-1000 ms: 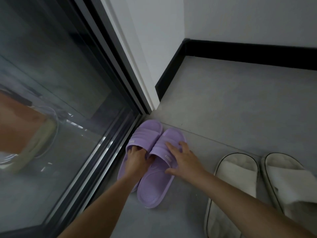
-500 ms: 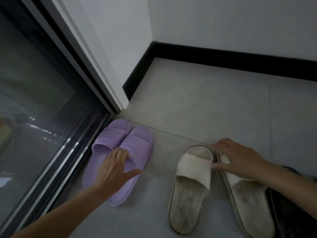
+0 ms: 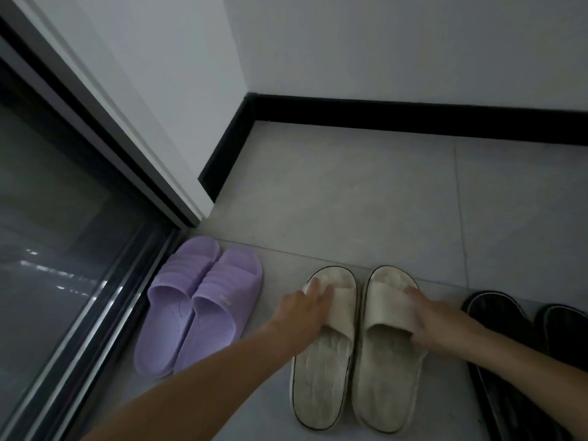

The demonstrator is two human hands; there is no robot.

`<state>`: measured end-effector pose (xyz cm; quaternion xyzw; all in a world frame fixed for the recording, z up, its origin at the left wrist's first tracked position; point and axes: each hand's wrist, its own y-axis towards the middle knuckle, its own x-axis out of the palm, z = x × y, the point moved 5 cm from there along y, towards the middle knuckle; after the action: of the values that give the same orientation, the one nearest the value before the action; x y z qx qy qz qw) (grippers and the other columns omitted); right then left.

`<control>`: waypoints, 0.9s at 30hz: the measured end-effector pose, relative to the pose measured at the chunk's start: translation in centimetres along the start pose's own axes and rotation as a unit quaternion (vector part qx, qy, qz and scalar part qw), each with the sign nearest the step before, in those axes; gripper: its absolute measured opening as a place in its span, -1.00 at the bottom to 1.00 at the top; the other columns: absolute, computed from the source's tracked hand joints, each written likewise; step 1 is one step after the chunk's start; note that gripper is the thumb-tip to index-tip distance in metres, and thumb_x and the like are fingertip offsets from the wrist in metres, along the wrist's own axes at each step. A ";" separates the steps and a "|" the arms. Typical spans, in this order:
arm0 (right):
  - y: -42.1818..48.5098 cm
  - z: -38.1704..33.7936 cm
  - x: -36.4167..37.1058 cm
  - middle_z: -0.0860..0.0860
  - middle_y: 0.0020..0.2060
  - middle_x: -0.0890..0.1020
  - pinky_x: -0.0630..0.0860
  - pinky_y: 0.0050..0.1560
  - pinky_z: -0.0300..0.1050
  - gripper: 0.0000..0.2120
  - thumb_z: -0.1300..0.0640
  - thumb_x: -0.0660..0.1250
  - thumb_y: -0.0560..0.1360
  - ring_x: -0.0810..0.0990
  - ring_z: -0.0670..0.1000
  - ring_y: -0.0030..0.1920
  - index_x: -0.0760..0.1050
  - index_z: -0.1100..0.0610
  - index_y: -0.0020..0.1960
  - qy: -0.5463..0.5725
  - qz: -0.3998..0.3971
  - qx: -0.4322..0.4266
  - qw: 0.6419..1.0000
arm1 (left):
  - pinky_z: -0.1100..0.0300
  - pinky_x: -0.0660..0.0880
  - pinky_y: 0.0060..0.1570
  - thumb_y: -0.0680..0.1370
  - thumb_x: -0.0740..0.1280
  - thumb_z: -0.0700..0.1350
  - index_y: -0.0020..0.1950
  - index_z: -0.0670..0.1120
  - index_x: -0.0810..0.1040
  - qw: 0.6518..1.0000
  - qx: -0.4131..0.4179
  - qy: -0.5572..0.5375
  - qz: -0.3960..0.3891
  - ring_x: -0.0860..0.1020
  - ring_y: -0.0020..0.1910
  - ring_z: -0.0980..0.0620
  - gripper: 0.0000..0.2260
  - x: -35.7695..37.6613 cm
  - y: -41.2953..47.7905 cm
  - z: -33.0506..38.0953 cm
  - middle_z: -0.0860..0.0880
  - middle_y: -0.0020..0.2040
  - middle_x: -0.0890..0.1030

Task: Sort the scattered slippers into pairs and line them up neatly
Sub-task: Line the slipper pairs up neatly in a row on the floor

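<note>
**While cream slippers (image 3: 385, 386) are in hand, purple slippers (image 3: 197, 307) sit paired**

As they lie side by side on the floor (image 3: 350, 192), the left hand (image 3: 302, 316) curls over one strap and the right hand (image 3: 445, 329) grips the other. The purple pair lies touching, just beside the glass door (image 3: 63, 249). Black slippers (image 3: 496, 316) sit at far right.
</note>
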<state>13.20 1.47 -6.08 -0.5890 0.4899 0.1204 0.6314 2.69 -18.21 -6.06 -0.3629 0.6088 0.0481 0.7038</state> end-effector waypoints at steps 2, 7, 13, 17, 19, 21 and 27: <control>-0.2 -2.0 1.2 0.04 -0.16 0.56 0.51 -0.18 -0.13 -0.24 0.06 0.35 0.34 0.61 0.09 -0.11 0.02 -0.01 0.42 0.048 -0.009 -0.003 0.999 | -0.05 0.48 0.01 0.57 0.08 -0.23 0.54 -0.05 -0.10 1.000 -0.022 0.005 0.005 0.47 0.19 -0.22 -0.41 0.9 -0.8 -1.8 -0.18 0.54 -0.01; 0.1 -5.0 2.0 0.05 -0.23 0.54 0.50 -0.18 -0.09 -0.32 0.06 0.33 0.30 0.62 0.16 -0.08 0.10 -0.03 0.33 0.075 0.039 -0.017 0.996 | 0.01 0.52 -0.10 0.56 0.08 -0.23 0.54 0.00 -0.11 0.997 -0.070 0.008 0.012 0.48 0.17 -0.15 -0.40 2.6 -2.3 -5.0 -0.09 0.56 -0.01; 0.9 -6.2 1.5 0.17 0.01 0.62 0.53 -0.06 -0.08 -0.25 0.04 0.34 0.32 0.60 0.18 0.03 0.07 -0.02 0.43 0.061 0.050 -0.028 0.996 | -0.01 0.53 -0.06 0.58 0.04 -0.22 0.55 -0.01 -0.09 0.994 -0.100 0.002 0.036 0.50 0.14 -0.17 -0.44 2.6 -1.7 -6.7 -0.06 0.56 0.01; 0.9 -6.2 1.2 0.17 0.05 0.59 0.53 -0.02 -0.07 -0.21 0.02 0.36 0.31 0.59 0.17 0.06 0.06 -0.04 0.45 0.053 0.036 -0.039 0.997 | -0.04 0.52 -0.02 0.57 0.06 -0.24 0.55 -0.02 -0.09 0.995 -0.093 -0.001 0.029 0.46 0.19 -0.20 -0.42 2.1 -1.4 -7.0 -0.06 0.56 -0.01; 0.8 -6.1 1.2 0.16 0.04 0.59 0.53 -0.03 -0.07 -0.21 0.01 0.36 0.31 0.59 0.18 0.06 0.06 -0.05 0.44 0.043 0.032 -0.042 0.998 | -0.04 0.51 -0.01 0.57 0.06 -0.24 0.55 -0.03 -0.10 0.995 -0.093 -0.003 0.029 0.45 0.21 -0.20 -0.42 2.0 -1.3 -7.0 -0.07 0.56 -0.01; 0.8 -6.1 1.2 0.16 0.01 0.60 0.52 -0.06 -0.08 -0.22 0.02 0.36 0.30 0.59 0.18 0.04 0.08 -0.05 0.43 0.049 0.033 -0.043 0.997 | -0.04 0.51 0.00 0.57 0.07 -0.24 0.55 -0.03 -0.10 0.995 -0.094 -0.006 0.030 0.44 0.22 -0.20 -0.41 2.1 -1.3 -7.0 -0.07 0.56 -0.01; 0.6 -6.2 1.4 0.15 -0.02 0.61 0.50 -0.10 -0.11 -0.23 0.04 0.37 0.30 0.61 0.17 0.00 0.10 -0.03 0.42 0.073 0.030 -0.044 0.996 | -0.05 0.53 -0.01 0.56 0.09 -0.27 0.54 -0.05 -0.11 0.995 -0.097 -0.006 0.039 0.46 0.18 -0.20 -0.38 2.2 -1.1 -6.9 -0.10 0.54 0.01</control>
<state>10.48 -4.31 -6.42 -0.6082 0.5465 0.1175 0.5636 -1.89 -23.78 -7.49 -0.4053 0.6110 0.1359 0.6663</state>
